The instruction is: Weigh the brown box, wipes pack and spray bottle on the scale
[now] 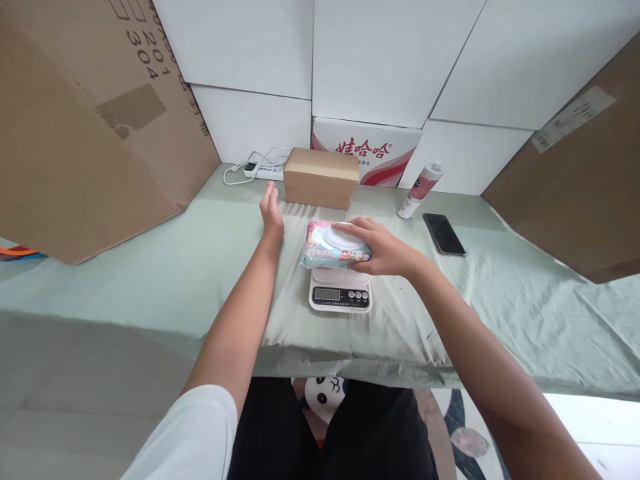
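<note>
My right hand grips a pack of wet wipes with a white lid, holding it on or just above a small white kitchen scale with a dark display and round buttons. My left hand is stretched forward with fingers together and flat, holding nothing, just left of a small brown cardboard box that stands behind the scale. Whether the left hand touches the box is unclear.
The table wears a pale green cloth. A black phone and a tilted white and pink bottle lie to the right. A white power strip sits at the back. Large cardboard boxes flank both sides.
</note>
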Available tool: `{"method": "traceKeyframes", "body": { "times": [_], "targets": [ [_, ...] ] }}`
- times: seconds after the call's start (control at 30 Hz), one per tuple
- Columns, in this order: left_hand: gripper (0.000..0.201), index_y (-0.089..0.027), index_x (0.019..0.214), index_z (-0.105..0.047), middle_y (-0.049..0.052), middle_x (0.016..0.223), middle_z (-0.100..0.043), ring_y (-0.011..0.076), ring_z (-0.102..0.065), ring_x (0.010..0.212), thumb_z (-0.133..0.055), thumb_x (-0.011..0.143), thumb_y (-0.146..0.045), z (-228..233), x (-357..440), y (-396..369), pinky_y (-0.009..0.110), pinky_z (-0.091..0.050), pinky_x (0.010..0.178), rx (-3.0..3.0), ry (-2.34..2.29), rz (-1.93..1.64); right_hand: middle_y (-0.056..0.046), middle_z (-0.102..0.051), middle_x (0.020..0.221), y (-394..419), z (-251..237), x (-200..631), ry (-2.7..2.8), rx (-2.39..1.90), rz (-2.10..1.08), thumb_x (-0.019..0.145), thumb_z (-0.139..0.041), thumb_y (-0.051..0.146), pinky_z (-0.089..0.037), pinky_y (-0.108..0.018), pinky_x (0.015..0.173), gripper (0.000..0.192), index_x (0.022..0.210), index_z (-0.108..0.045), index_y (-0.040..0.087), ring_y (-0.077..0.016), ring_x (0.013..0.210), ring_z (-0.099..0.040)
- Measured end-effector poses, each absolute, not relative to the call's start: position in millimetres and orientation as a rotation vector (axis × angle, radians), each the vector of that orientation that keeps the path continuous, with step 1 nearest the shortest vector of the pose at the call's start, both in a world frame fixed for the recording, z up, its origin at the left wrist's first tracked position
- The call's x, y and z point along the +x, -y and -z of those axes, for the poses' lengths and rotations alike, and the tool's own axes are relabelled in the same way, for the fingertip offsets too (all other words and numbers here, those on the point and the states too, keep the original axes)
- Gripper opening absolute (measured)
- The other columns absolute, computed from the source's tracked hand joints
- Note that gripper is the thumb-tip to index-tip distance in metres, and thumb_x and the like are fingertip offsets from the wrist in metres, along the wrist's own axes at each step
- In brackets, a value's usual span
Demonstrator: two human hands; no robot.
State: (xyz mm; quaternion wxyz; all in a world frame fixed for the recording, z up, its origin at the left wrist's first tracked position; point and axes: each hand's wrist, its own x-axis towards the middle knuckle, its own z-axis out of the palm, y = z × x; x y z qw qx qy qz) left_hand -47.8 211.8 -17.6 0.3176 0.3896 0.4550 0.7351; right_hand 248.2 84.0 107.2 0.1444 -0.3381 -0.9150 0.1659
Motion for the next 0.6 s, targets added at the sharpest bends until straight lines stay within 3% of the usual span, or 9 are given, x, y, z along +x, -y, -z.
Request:
{"method": "traceKeyframes", "body": {
  "times": [0.2, 0.37, 0.5, 0.6],
  "targets": [
    [0.069, -0.019, 0.156, -0.054, 0.01, 0.173, -0.042, 0.0245, -0.029, 0.165, -0.055, 0.099, -0.058, 18, -47, -210, 0.036, -0.025, 0.135, 1.014, -1.197, -1.926, -0.011, -0.042, 0.165, -73, -73, 274, 2.273, -0.974, -0.682, 0.082, -0.083, 0.047, -0.038, -0.06, 0.126, 0.098, 0.167, -0.035, 0.035, -0.0395, 0.153, -0.04],
    [0.066, -0.016, 0.154, -0.056, 0.012, 0.171, -0.045, 0.0255, -0.034, 0.164, -0.057, 0.099, -0.053, 7, -40, -202, 0.037, -0.028, 0.134, 1.033, -1.211, -1.948, -0.014, -0.044, 0.162, -74, -27, 288, 1.995, -0.997, -0.781, 0.079, -0.085, 0.056, -0.041, -0.057, 0.124, 0.106, 0.167, -0.031, 0.031, -0.0373, 0.15, -0.046],
    [0.065, -0.024, 0.15, -0.061, 0.007, 0.169, -0.049, 0.0283, -0.032, 0.165, -0.063, 0.096, -0.06, -21, -32, -168, 0.041, -0.026, 0.136, 1.271, -1.143, -1.987, -0.015, -0.047, 0.157, -77, -18, 287, 1.936, -0.97, -0.827, 0.076, -0.085, 0.062, -0.043, -0.055, 0.123, 0.105, 0.164, -0.037, 0.029, -0.0374, 0.146, -0.05],
    [0.071, -0.024, 0.145, -0.066, 0.011, 0.158, -0.061, 0.0346, -0.045, 0.157, -0.071, 0.089, -0.068, -34, -32, -123, 0.048, -0.033, 0.133, 1.393, -1.074, -1.86, -0.016, -0.048, 0.155, -76, -23, 285, 1.939, -0.965, -0.824, 0.078, -0.083, 0.063, -0.044, -0.055, 0.123, 0.102, 0.163, -0.04, 0.027, -0.0377, 0.145, -0.05]
  ]
}}
